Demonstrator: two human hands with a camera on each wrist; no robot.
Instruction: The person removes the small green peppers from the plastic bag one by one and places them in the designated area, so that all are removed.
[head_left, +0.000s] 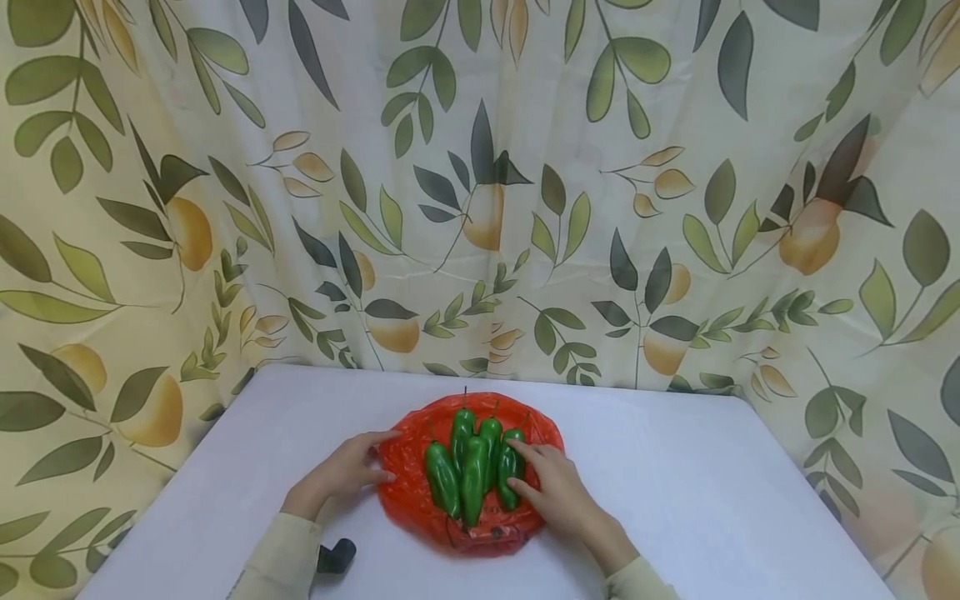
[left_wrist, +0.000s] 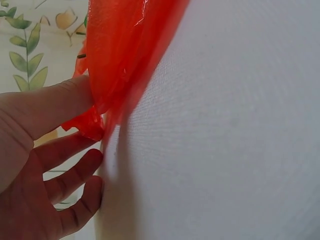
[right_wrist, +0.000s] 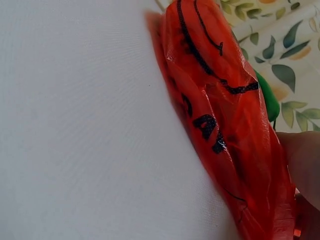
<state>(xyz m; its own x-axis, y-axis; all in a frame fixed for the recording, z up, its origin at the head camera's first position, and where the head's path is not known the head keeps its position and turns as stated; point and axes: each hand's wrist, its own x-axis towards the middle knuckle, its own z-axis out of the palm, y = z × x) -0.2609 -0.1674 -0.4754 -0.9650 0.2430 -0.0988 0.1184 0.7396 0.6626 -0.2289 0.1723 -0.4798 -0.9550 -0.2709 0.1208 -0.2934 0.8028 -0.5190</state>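
Several long green peppers [head_left: 474,482] lie side by side on a crumpled red plastic bag [head_left: 405,475], stems mostly pointing away from me. My left hand [head_left: 347,468] is at the bag's left edge, fingers spread and relaxed. In the left wrist view, the thumb [left_wrist: 65,102] touches the red plastic, and a fold of it hangs between thumb and forefinger. From the right, my right hand [head_left: 558,492] reaches over the bag's rim. Its thumb and forefinger tips rest apart on the rightmost pepper [head_left: 508,471]. Black print marks the bag's side [right_wrist: 215,130] in the right wrist view.
The bag lies on a white-covered table [head_left: 675,483]. A small black object [head_left: 337,556] is beside my left sleeve [head_left: 281,554]. Behind the table and along both sides hangs a curtain [head_left: 495,317] printed with leaves and fruit.
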